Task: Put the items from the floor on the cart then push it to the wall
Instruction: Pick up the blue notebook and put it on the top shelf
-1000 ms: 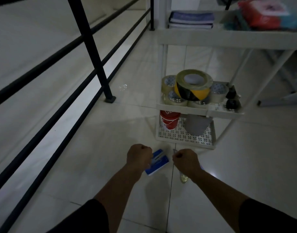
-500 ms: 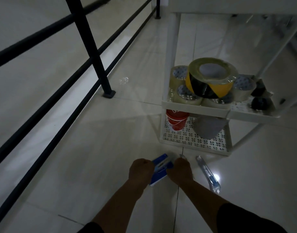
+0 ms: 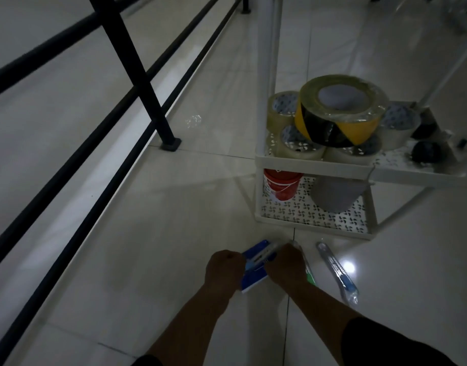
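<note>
Head view, looking down past both forearms to a tiled floor. Nearest, the left hand (image 3: 224,268) is curled into a fist at the left edge of a blue booklet (image 3: 255,277) lying on the tiles, and the right hand (image 3: 285,265) is curled over the booklet's right side; a pale pen-like item (image 3: 261,253) lies across the booklet between the two hands. Both appear to pinch at these items, though the fingertips are hidden and which hand actually holds what cannot be told. Touching the right hand's outer side lies a slim green-ended item (image 3: 310,276), and just beyond that a utility knife in clear wrap (image 3: 338,273), untouched. To lift well, the fingers should probably get under the booklet's edge so the thin cover peels off the smooth tile, keeping the loose pen from rolling away. Farther ahead and to the right stands the white cart (image 3: 311,165), its middle shelf carrying a yellow-and-black tape roll (image 3: 338,112) stacked on clear rolls. A black railing (image 3: 137,75) runs off to the left.
</note>
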A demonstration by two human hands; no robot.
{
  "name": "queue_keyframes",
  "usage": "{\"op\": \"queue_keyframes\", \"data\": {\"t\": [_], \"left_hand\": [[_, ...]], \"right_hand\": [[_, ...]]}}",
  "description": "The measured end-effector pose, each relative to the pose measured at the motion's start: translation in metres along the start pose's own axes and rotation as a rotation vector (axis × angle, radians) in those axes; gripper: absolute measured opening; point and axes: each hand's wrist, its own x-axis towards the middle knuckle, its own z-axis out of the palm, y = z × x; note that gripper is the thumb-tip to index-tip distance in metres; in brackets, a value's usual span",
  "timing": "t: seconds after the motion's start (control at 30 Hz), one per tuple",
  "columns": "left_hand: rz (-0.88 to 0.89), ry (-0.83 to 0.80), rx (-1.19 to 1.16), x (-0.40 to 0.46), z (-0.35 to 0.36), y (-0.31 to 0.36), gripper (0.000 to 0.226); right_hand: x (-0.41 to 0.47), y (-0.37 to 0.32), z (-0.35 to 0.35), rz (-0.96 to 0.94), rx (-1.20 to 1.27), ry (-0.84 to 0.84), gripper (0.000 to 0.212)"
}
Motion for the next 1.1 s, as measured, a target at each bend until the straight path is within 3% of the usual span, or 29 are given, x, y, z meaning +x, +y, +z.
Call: {"op": "queue_keyframes", "data": {"t": [0.23,0.47,0.67,0.8,1.1], "left_hand": [[0.016,-0.002,0.023,-0.004,0.004,0.007,0.015],[0.022,-0.035,-0.046,-0.035,0.002,0.020,0.021],[0.043,-0.075,-0.043,-0.052,-0.002,0.029,0.009],[0.030,-0.072,-0.080,-0.079,-0.008,0.048,0.016],[0.185,-0.014,-0.061,-0.144,-0.023,0.090,0.019]], "right_hand": [[0.014,0.003,-0.009,0.115,0.114,-0.078,0.044],[0.009,0.003,-0.030,0.216,0.347,-0.116,0.024],[-0.004,0.003,-0.057,0.183,0.344,-0.113,0.023],[-0.018,0.001,-0.075,0.157,0.318,-0.096,0.024],[-0.111,-0.023,-0.187,-0.028,0.533,0.109,0.019]]}}
